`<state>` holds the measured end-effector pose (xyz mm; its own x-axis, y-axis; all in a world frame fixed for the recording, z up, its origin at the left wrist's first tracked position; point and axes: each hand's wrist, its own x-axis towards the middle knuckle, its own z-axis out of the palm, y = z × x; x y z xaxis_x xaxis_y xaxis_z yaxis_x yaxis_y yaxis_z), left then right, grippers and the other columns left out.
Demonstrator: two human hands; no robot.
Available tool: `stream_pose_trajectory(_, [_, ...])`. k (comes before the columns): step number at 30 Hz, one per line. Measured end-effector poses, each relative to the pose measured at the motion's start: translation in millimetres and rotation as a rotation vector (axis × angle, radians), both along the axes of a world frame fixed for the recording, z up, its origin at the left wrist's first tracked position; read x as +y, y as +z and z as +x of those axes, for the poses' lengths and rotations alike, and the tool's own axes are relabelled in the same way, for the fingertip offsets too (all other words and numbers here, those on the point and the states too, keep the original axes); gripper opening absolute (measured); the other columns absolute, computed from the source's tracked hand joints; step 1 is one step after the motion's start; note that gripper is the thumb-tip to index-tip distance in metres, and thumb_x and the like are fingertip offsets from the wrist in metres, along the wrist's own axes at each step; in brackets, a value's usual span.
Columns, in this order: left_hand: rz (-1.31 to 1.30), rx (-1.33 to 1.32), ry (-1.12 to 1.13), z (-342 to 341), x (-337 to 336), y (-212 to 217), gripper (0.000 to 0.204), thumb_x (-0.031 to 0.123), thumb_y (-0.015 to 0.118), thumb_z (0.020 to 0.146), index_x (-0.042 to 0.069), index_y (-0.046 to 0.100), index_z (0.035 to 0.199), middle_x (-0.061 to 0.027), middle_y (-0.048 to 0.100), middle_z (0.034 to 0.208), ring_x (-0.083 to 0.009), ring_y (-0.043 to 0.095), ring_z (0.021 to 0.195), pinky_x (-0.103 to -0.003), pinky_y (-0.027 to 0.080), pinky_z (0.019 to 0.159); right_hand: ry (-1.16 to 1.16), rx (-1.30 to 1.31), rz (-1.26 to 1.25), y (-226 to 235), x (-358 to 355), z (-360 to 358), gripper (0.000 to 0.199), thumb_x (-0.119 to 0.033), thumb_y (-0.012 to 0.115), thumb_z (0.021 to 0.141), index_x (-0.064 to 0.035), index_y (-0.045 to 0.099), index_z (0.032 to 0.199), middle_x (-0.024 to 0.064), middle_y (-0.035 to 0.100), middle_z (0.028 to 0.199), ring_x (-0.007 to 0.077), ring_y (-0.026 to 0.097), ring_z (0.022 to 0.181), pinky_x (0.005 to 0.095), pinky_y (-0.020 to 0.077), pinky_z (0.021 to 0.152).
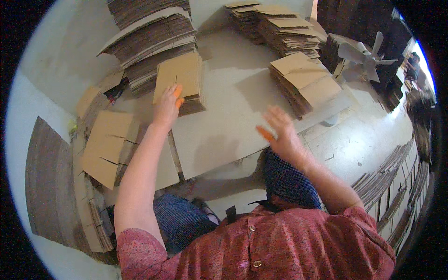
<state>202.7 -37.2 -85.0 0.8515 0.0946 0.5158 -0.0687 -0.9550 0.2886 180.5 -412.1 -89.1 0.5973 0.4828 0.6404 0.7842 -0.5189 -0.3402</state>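
Note:
My left hand point(167, 103) rests on the near part of a stack of flat brown cardboard pieces point(179, 72) with a slit in the top one. Its thumb and a finger, both wearing orange covers, are apart, and it grips nothing that I can see. My right hand point(283, 130) is raised over the near right part of the pale table point(224, 112), slightly blurred. Its fingers are spread, its thumb has an orange cover, and it holds nothing. Beyond it, a folded-looking stack of cardboard pieces point(305, 81) sits at the table's right side.
Tall cardboard piles point(156, 44) rise at the back left, others point(284, 28) at the back. Slitted cardboard point(107, 144) lies left of my forearm. A white fan point(368, 58) stands at the right. More cardboard point(387, 177) lines the lower right; a person point(412, 67) is far off.

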Motion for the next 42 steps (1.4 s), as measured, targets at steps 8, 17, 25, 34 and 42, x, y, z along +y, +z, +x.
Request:
stream_pose_trajectory(8, [-0.204,-0.174,-0.185,-13.7,-36.0,64.6,0.024,0.011,0.053,0.084,0.002,0.062,0.103,-0.0138,0.065,0.094,-0.0226,0.062,0.089,-0.030,0.049,0.077,0.234,1.116,0.539,-19.8,14.2,-37.0,0.035,-0.026,0.057,0.087,0.0015,0.057,0.109,0.0183,0.058,0.110,0.0229,0.060,0.095,0.0310,0.0463,0.081])
stream_pose_trajectory(17, [0.082,-0.002,-0.697,-168.2,-139.2,3.8,0.039,0.016,0.056,0.079,0.002,0.053,0.116,-0.0143,0.050,0.123,-0.0310,0.049,0.112,-0.039,0.039,0.095,0.371,1.520,1.107,-18.4,14.1,-36.1,0.041,-0.026,0.056,0.086,0.0007,0.050,0.116,0.0108,0.058,0.109,0.0212,0.059,0.090,0.0318,0.0462,0.079])
stream_pose_trajectory(25, [0.472,0.192,0.684,-200.7,-2.3,74.4,0.065,0.040,0.063,0.077,-0.001,0.042,0.123,-0.0200,0.045,0.126,-0.0380,0.043,0.114,-0.046,0.036,0.093,0.189,1.080,0.680,-13.2,3.5,-51.1,0.021,-0.007,0.060,0.083,0.0024,0.060,0.101,0.0070,0.063,0.101,0.0150,0.057,0.092,0.0286,0.0441,0.080])
stream_pose_trajectory(34, [0.143,0.367,0.315,-195.1,-48.0,117.4,0.021,0.020,0.057,0.080,-0.001,0.059,0.075,-0.0232,0.058,0.073,-0.0362,0.058,0.071,-0.044,0.044,0.063,0.326,0.813,0.828,22.7,-5.5,-82.0,0.022,-0.006,0.063,0.080,0.0009,0.061,0.101,0.0043,0.060,0.100,0.0136,0.054,0.091,0.0263,0.0419,0.080])
stream_pose_trajectory(42, [-0.457,0.455,-0.152,-177.5,-141.1,93.1,0.023,0.016,0.054,0.080,-0.006,0.059,0.075,-0.0243,0.056,0.066,-0.0340,0.054,0.058,-0.040,0.042,0.057,0.373,0.511,0.690,68.4,-6.3,-87.6,0.029,0.000,0.063,0.079,-0.0011,0.057,0.107,0.0072,0.062,0.105,0.0181,0.056,0.096,0.0308,0.0441,0.084])
